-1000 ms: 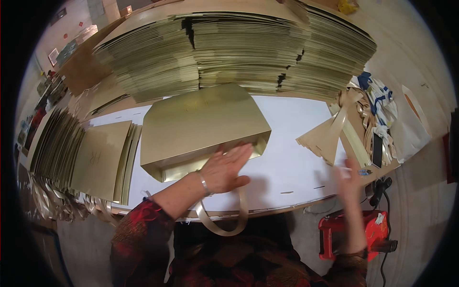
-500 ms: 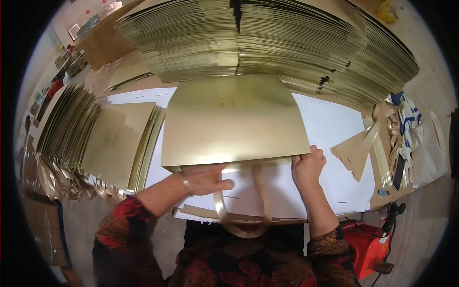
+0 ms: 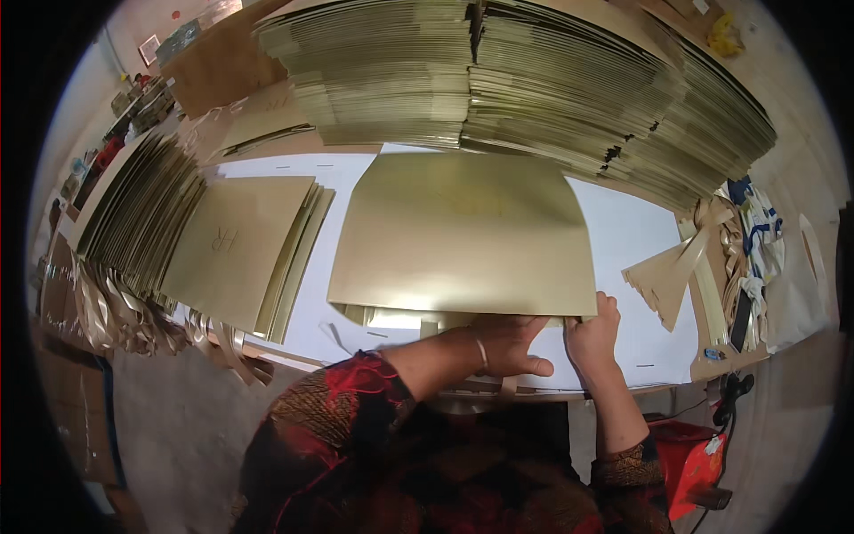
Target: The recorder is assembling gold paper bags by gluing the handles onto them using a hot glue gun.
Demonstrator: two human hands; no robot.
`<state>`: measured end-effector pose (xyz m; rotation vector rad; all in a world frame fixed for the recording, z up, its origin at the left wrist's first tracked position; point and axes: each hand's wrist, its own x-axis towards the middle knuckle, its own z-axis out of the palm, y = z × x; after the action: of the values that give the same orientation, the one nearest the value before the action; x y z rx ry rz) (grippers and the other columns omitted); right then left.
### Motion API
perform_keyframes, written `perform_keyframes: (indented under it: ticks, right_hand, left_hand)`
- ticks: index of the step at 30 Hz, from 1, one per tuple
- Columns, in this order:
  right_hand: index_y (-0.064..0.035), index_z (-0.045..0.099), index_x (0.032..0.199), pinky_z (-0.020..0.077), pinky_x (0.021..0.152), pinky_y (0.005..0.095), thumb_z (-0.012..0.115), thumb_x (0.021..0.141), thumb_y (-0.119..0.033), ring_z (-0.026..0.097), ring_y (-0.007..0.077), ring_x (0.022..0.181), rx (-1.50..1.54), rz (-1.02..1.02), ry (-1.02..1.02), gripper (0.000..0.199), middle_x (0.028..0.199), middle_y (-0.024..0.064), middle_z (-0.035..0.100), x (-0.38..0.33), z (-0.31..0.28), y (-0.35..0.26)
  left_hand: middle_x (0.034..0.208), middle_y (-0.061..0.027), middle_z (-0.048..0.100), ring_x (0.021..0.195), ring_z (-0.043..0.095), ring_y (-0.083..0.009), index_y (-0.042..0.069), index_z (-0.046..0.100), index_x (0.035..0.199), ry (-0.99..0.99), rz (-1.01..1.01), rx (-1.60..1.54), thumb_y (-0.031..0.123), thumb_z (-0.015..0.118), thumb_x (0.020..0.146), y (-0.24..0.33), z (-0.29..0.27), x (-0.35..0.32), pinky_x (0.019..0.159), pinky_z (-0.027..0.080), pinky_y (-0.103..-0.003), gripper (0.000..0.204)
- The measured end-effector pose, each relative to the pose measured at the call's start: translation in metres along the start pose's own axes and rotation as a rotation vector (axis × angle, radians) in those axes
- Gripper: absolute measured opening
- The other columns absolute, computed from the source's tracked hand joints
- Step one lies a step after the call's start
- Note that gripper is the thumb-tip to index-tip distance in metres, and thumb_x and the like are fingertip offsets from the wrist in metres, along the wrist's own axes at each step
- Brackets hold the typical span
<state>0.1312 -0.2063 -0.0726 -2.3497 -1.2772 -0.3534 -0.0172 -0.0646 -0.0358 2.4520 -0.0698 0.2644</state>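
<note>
A gold paper bag [image 3: 463, 236] lies flat on the white-covered table, its mouth edge toward me. My right hand [image 3: 594, 334] is closed on the bag's near right corner. My left hand [image 3: 511, 345] reaches in at the mouth, thumb stretched out, its other fingertips partly hidden under the upper panel. Below that hand shows a short piece of the bag's ribbon handle [image 3: 509, 388]; the left forearm hides much of the rest.
Tall stacks of flat gold bags [image 3: 569, 98] rise along the back. More bags [image 3: 236, 249] lean in a row at left, ribbon handles hanging. Gold ribbons [image 3: 698, 233] lie at right by a white bag [image 3: 796, 294]. A red object [image 3: 689, 467] stands below the table's right side.
My left hand has slid right along the mouth, toward my right hand. The ribbon handle, fully seen before, is now mostly hidden. The view has shifted slightly.
</note>
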Motion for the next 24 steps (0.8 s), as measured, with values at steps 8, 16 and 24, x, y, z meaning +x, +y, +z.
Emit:
perform_keyframes:
  ticks: [8, 16, 24]
  right_hand:
    - [-0.0074, 0.064, 0.087, 0.0396, 0.066, 0.0457, 0.066, 0.076, -0.005, 0.048, 0.0330, 0.077, -0.015, -0.135, 0.091, 0.011, 0.083, 0.0110, 0.053, -0.003, -0.001, 0.006]
    - [-0.0070, 0.062, 0.077, 0.0359, 0.068, 0.0432, 0.064, 0.073, -0.006, 0.048, 0.0298, 0.079, 0.005, -0.140, 0.103, 0.005, 0.081, 0.0080, 0.051, -0.003, -0.004, 0.012]
    - [-0.0016, 0.061, 0.085, 0.0445, 0.070, 0.0502, 0.073, 0.075, -0.028, 0.057, 0.0386, 0.082, 0.081, -0.118, -0.260, 0.030, 0.082, 0.0173, 0.060, -0.014, -0.043, -0.011]
  left_hand:
    - [0.125, -0.0193, 0.058, 0.117, 0.054, -0.0360, 0.006, 0.044, 0.136, -0.220, -0.308, 0.139, 0.052, 0.059, 0.085, -0.016, -0.047, -0.090, 0.100, 0.042, -0.042, 0.070]
    - [0.124, -0.0228, 0.057, 0.117, 0.055, -0.0356, 0.008, 0.041, 0.139, -0.342, -0.540, 0.074, 0.066, 0.052, 0.084, -0.017, -0.100, -0.153, 0.099, 0.042, -0.042, 0.081]
    - [0.118, -0.0247, 0.059, 0.110, 0.055, -0.0448, -0.002, 0.041, 0.136, -0.101, -0.384, 0.447, 0.075, 0.048, 0.080, 0.018, -0.081, -0.176, 0.097, 0.042, -0.049, 0.095]
